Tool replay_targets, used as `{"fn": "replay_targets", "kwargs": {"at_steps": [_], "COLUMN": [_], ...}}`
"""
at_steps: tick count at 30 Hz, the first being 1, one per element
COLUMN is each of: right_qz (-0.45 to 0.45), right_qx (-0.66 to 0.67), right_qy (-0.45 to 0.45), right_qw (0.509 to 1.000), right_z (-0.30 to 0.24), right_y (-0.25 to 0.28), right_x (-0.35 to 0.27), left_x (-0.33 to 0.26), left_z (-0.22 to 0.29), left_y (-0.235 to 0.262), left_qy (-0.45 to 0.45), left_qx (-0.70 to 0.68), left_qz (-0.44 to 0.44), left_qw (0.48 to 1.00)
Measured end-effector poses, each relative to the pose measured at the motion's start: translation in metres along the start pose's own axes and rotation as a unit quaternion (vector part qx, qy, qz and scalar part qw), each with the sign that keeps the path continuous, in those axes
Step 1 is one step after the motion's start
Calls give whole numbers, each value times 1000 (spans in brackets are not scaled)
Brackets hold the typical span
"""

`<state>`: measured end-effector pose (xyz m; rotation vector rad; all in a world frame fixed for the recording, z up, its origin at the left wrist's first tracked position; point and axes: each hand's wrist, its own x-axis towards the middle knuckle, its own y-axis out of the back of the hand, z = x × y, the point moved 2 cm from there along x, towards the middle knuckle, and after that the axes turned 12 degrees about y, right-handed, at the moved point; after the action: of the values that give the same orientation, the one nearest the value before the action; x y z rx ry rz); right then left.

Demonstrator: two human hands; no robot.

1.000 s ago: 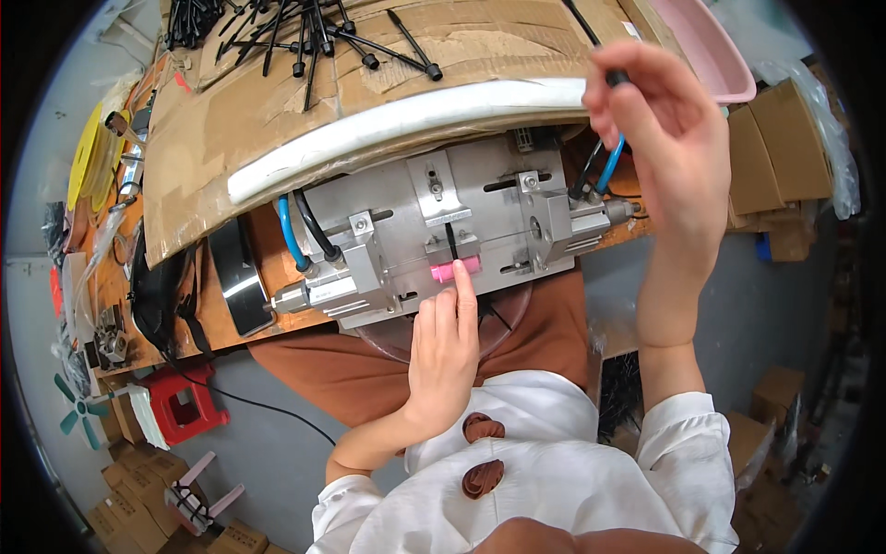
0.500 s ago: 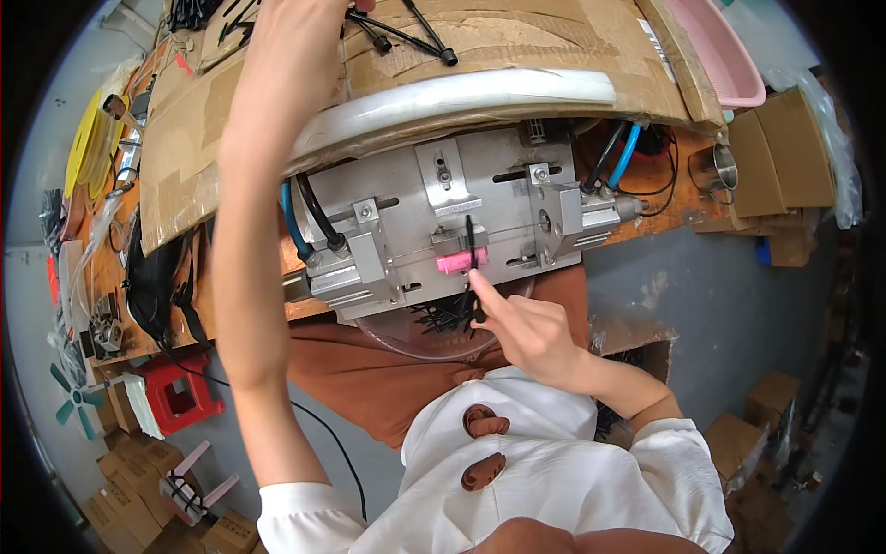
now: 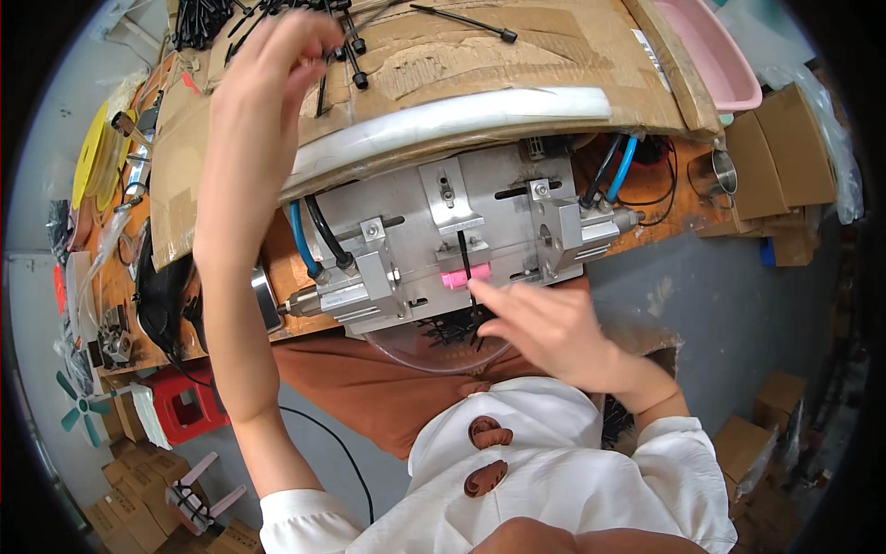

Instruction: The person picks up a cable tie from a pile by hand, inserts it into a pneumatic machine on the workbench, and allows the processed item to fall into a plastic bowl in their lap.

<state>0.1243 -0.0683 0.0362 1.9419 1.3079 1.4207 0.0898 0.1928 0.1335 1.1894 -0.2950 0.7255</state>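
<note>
My left hand [image 3: 281, 60] is over the cardboard at the far left. Its fingers are loosely curled with the thumb apart, somewhat blurred, and I make out nothing held. Black rods with knobbed ends [image 3: 358, 78] lie beside and under it. My right hand [image 3: 546, 328] is at the front of a metal fixture [image 3: 503, 194]. Its index finger and thumb are on a thin black rod [image 3: 463, 251], which lies across a small pink cylinder [image 3: 454, 279] in front of a metal block. The rod's lower end is partly hidden by the fingers.
Metal cylinders with hoses [image 3: 365, 291] flank the fixture on both sides. A clear bowl [image 3: 397, 355] of black pieces sits below it. A white padded strip [image 3: 461, 113] edges the cardboard. A pink tub [image 3: 706, 55] and a steel cup [image 3: 723, 173] stand at the right.
My left hand has come back toward me from the far rods, several of which lie differently. My right hand stays at the pink cylinder, and the rod's top has shifted slightly left.
</note>
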Motion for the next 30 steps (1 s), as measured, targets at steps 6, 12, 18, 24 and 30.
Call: {"fn": "replay_targets", "kwargs": {"at_steps": [6, 12, 18, 24, 30], "right_qz": [138, -131, 53, 228, 206], "right_qx": [-359, -241, 114, 184, 27], "right_qy": [27, -121, -133, -119, -32], "right_qw": [922, 954, 983, 949, 978], "right_z": [84, 142, 95, 60, 22], "right_y": [69, 72, 108, 102, 40], "right_x": [111, 164, 137, 78, 8], "left_x": [-57, -159, -200, -196, -188], "left_z": [13, 71, 107, 107, 106], "left_y": [5, -21, -72, -85, -75], "left_qy": [45, 79, 146, 137, 143], "left_qx": [8, -4, -3, 87, 76], "left_qz": [-43, -55, -100, -129, -156], "left_qw": [998, 995, 984, 978, 974]}}
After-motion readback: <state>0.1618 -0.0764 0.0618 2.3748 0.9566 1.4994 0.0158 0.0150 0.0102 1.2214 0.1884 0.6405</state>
